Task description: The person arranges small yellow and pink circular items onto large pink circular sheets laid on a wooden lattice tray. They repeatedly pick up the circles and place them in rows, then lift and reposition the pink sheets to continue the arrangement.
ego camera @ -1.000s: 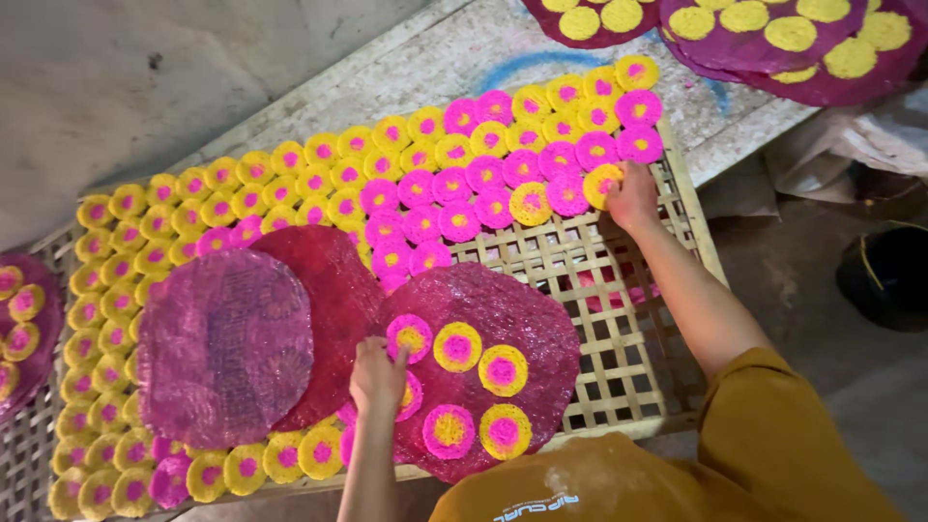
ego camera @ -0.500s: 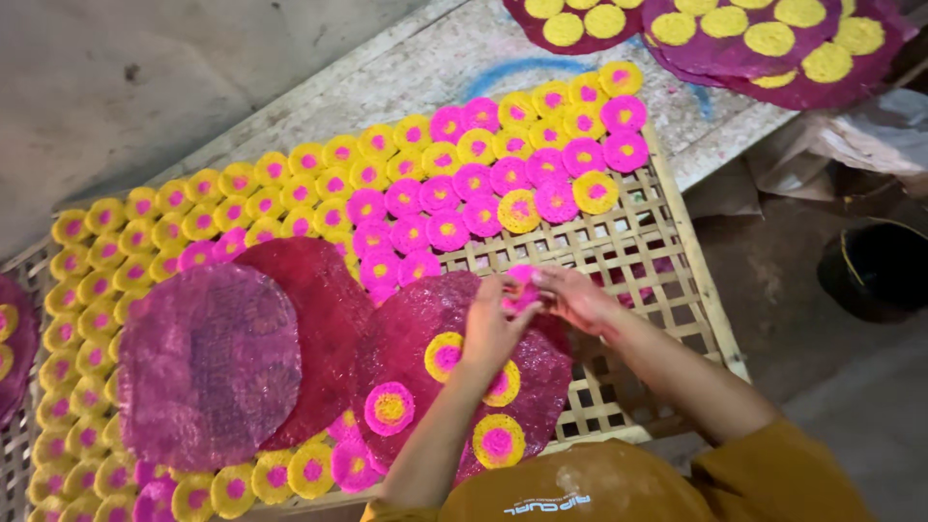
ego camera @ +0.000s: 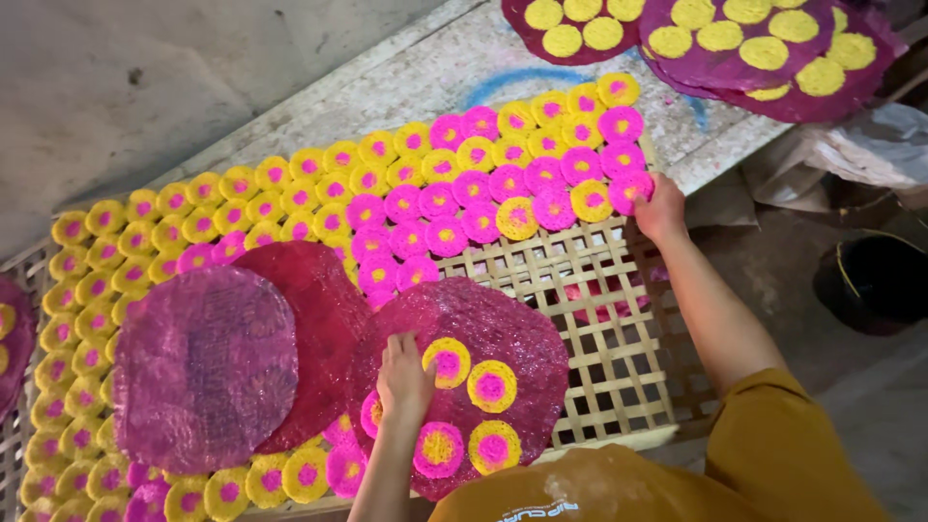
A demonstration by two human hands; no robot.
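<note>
Right hand (ego camera: 661, 208) fingers pinch a small round pink disc with a yellow centre (ego camera: 630, 190), setting it at the row's end on the woven bamboo lattice tray (ego camera: 619, 319). Left hand (ego camera: 403, 379) fingers lie flat, released, on the large round magenta mat (ego camera: 527, 333) carrying spare discs. The laying-out step seems underway; the next move calls for lifting another disc from the mat.

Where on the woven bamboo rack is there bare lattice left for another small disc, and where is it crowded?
The bamboo rack is bare at its right end, bordered by the rows of small pink and yellow discs above and the large purple sheet on the left. The right hand sits at that patch's top edge. Elsewhere discs lie packed together; the left hand rests on the purple sheet.
</note>
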